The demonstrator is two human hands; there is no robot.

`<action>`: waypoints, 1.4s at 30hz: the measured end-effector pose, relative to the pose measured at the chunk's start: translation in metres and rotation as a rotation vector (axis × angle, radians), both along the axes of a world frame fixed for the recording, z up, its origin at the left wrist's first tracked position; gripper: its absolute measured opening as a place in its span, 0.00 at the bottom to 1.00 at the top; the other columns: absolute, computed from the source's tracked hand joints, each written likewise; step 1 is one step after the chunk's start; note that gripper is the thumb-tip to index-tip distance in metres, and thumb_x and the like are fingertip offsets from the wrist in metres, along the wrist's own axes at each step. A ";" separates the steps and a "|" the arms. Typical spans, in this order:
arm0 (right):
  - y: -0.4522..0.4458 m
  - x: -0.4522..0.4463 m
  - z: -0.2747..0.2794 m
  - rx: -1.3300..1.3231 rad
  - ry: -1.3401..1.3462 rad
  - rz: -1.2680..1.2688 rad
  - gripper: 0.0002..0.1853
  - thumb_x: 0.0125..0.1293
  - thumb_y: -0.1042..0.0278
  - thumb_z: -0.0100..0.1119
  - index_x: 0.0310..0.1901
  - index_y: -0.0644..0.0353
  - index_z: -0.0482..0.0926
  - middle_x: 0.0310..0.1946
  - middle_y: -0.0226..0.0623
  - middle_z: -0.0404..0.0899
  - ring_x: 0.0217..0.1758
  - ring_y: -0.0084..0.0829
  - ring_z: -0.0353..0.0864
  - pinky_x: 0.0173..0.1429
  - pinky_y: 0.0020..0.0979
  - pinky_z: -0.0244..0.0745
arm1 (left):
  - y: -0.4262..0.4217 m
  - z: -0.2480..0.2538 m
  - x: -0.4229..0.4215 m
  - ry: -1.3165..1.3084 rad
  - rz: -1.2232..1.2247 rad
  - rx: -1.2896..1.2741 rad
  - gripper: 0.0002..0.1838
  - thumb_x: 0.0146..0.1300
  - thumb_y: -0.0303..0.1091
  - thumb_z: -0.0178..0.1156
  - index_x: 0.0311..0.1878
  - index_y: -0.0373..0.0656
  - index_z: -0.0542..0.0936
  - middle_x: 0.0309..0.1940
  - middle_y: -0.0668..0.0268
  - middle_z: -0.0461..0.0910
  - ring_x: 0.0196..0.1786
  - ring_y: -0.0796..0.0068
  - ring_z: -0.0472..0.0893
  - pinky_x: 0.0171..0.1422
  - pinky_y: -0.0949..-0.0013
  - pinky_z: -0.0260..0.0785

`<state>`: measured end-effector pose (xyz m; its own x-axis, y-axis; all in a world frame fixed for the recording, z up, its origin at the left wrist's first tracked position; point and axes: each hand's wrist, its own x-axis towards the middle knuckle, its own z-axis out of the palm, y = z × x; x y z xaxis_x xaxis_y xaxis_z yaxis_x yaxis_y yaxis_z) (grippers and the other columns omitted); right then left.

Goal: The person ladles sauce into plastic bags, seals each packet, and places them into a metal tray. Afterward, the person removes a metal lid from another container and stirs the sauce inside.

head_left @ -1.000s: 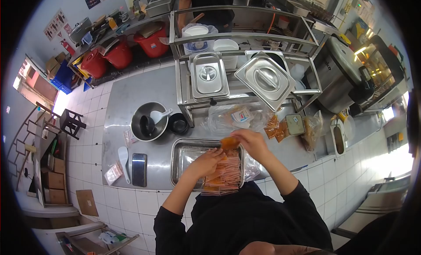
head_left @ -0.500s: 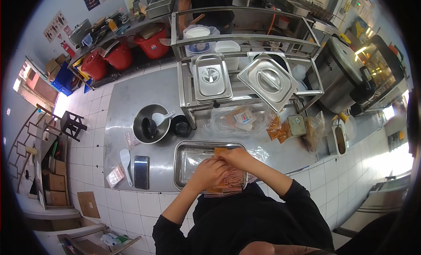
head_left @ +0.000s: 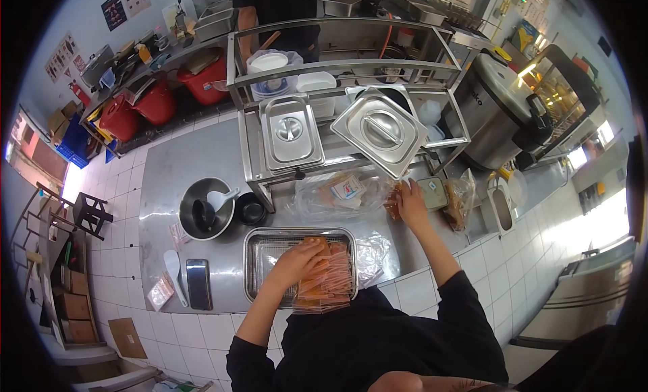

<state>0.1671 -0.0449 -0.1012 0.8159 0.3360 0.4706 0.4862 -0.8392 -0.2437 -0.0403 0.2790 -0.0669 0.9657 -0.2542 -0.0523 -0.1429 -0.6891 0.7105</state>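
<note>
My left hand [head_left: 300,260] rests at the left side of a stack of flat, clear-wrapped orange packets [head_left: 331,277], its fingers closed on the upper ones. The stack lies in a steel tray [head_left: 251,257] with a wire rack and overhangs its near edge. Out to the right, my right hand [head_left: 410,206] reaches over a small heap of orange packets [head_left: 393,208], its fingers stretched and touching them. The hand partly covers that heap. Just right of it stands a square container with a greenish lid [head_left: 433,191].
A steel shelf holds lidded pans [head_left: 290,130]. On the table are a metal bowl [head_left: 192,220], a black bowl [head_left: 252,208], a phone [head_left: 198,284], a white paddle [head_left: 175,277] and clear plastic bags [head_left: 314,200]. Another person [head_left: 277,17] stands behind the shelf.
My right hand has left the tray and moved right to the heap of orange packets. My left hand stays at the stack. The view has shifted, so the scene sits further left.
</note>
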 end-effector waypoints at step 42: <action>0.158 -0.141 0.071 0.115 0.533 0.820 0.30 0.56 0.78 0.60 0.63 0.56 0.70 0.48 0.46 0.78 0.51 0.47 0.80 0.53 0.40 0.76 | 0.005 0.029 -0.013 0.114 -0.105 -0.064 0.16 0.56 0.27 0.60 0.49 0.43 0.83 0.52 0.55 0.80 0.55 0.53 0.79 0.60 0.58 0.72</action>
<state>0.0261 0.1132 -0.0300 0.4650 0.8681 0.1740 0.7101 -0.2483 -0.6589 -0.0538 0.2840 -0.0377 0.9225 -0.3595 -0.1409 -0.1272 -0.6274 0.7682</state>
